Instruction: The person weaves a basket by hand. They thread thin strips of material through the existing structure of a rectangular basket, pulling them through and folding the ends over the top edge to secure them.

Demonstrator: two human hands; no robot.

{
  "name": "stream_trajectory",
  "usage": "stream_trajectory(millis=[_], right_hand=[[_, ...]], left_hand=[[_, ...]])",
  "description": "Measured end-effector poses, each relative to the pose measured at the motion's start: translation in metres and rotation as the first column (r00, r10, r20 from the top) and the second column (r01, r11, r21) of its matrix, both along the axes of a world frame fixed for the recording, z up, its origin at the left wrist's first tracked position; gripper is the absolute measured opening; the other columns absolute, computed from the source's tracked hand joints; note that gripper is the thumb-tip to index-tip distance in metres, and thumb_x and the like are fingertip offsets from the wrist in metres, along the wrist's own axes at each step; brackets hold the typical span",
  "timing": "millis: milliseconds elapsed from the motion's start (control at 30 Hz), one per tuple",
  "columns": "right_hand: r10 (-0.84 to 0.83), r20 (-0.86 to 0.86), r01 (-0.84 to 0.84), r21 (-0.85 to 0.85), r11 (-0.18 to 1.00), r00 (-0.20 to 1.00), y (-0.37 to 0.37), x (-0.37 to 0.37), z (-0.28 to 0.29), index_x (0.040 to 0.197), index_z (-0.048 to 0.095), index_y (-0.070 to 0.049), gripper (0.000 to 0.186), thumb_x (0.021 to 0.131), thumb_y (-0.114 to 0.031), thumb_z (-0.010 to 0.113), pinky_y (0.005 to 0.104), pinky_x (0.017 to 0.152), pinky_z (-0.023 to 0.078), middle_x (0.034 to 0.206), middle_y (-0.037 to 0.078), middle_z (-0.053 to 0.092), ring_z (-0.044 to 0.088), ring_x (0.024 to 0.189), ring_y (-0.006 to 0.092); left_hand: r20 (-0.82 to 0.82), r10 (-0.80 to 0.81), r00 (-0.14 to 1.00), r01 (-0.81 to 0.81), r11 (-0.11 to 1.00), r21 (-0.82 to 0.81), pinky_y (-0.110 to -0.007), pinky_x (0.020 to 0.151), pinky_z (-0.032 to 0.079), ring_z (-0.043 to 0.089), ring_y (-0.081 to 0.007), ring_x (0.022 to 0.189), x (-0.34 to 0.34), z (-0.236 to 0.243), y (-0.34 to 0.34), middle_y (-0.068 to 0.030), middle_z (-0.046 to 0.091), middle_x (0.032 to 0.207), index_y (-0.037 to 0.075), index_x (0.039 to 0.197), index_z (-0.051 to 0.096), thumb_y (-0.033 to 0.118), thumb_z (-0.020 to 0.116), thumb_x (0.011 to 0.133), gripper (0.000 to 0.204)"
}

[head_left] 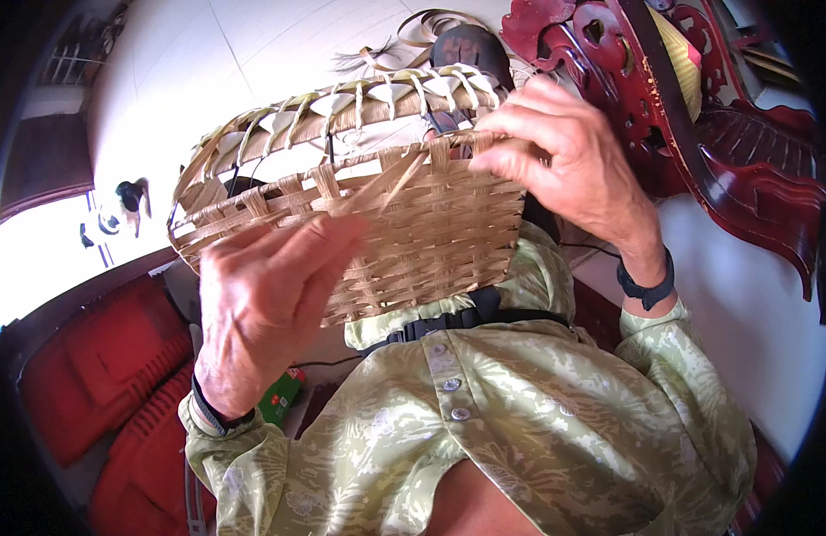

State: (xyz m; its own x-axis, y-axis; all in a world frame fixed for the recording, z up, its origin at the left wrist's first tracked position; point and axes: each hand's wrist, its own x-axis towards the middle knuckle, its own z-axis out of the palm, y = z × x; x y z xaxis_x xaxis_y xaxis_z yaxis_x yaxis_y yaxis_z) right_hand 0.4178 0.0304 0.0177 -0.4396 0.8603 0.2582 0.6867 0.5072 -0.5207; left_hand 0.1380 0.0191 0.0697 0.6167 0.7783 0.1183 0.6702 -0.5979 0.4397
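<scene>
A woven brown basket [431,219] rests tilted over my lap, its near wall facing me. Its far rim [342,103] is bound with pale strips in a zigzag. My left hand [275,290] is closed in front of the near wall, fingertips pinched on a flat brown weaving strip [386,186] that slants up to the near rim. The left fingertips are somewhat blurred. My right hand [565,152] grips the near rim at its right corner between thumb and fingers. What lies behind the basket is mostly hidden.
A carved dark-red wooden chair [699,134] stands at the right. Loose strips [413,40] lie on the pale tiled floor [190,54] beyond the basket. Red seat-like pieces [100,366] are at the left, with a green box [282,396] beside my left forearm.
</scene>
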Motion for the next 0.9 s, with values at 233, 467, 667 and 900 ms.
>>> stream_trajectory(millis=[233, 467, 667, 900], right_hand=[[-0.071, -0.081, 0.076, 0.06, 0.995, 0.994, -0.004, -0.007, -0.011, 0.088, 0.064, -0.007, 0.018, 0.089, -0.025, 0.068, 0.0419, 0.062, 0.047, 0.072, 0.011, 0.061, 0.059, 0.07, 0.0307], [0.08, -0.125, -0.104, -0.203, 0.974, 0.989, 0.032, -0.001, 0.003, 0.079, 0.061, 0.0, 0.026, 0.093, -0.022, 0.063, 0.0437, 0.057, 0.044, 0.066, 0.021, 0.057, 0.06, 0.064, 0.0385], [0.114, -0.319, -0.245, -0.408, 0.879, 0.941, 0.046, 0.002, -0.006, 0.079, 0.063, 0.004, 0.024, 0.089, -0.018, 0.065, 0.0375, 0.059, 0.044, 0.062, 0.015, 0.059, 0.056, 0.057, 0.0219], [0.175, -0.153, -0.216, -0.322, 0.922, 0.973, 0.05, -0.013, 0.023, 0.078, 0.055, 0.0, 0.017, 0.088, -0.009, 0.065, 0.0288, 0.052, 0.036, 0.058, 0.005, 0.049, 0.045, 0.053, 0.0087]], left_hand=[[-0.266, 0.05, 0.963, 0.063, 0.916, 0.397, -0.035, 0.08, 0.037, 0.059, -0.0161, 0.083, 0.029, 0.001, 0.006, 0.0021, 0.064, 0.105, 0.018, 0.086, 0.075, 0.026, 0.079, 0.071, 0.017], [-0.123, -0.019, 0.992, 0.076, 0.873, 0.482, -0.048, 0.106, 0.033, 0.064, -0.0165, 0.088, 0.039, -0.013, 0.025, 0.0005, 0.068, 0.105, 0.015, 0.081, 0.069, 0.021, 0.074, 0.078, 0.008], [0.071, -0.122, 0.99, 0.098, 0.958, 0.271, -0.035, 0.064, 0.051, 0.063, -0.0219, 0.073, 0.036, -0.041, 0.025, -0.0036, 0.063, 0.086, 0.008, 0.089, 0.056, 0.015, 0.077, 0.076, 0.026], [0.121, -0.163, 0.979, 0.12, 0.945, 0.303, -0.037, 0.065, 0.052, 0.064, -0.025, 0.077, 0.033, -0.045, 0.023, -0.0056, 0.063, 0.091, 0.008, 0.087, 0.06, 0.006, 0.072, 0.078, 0.015]])
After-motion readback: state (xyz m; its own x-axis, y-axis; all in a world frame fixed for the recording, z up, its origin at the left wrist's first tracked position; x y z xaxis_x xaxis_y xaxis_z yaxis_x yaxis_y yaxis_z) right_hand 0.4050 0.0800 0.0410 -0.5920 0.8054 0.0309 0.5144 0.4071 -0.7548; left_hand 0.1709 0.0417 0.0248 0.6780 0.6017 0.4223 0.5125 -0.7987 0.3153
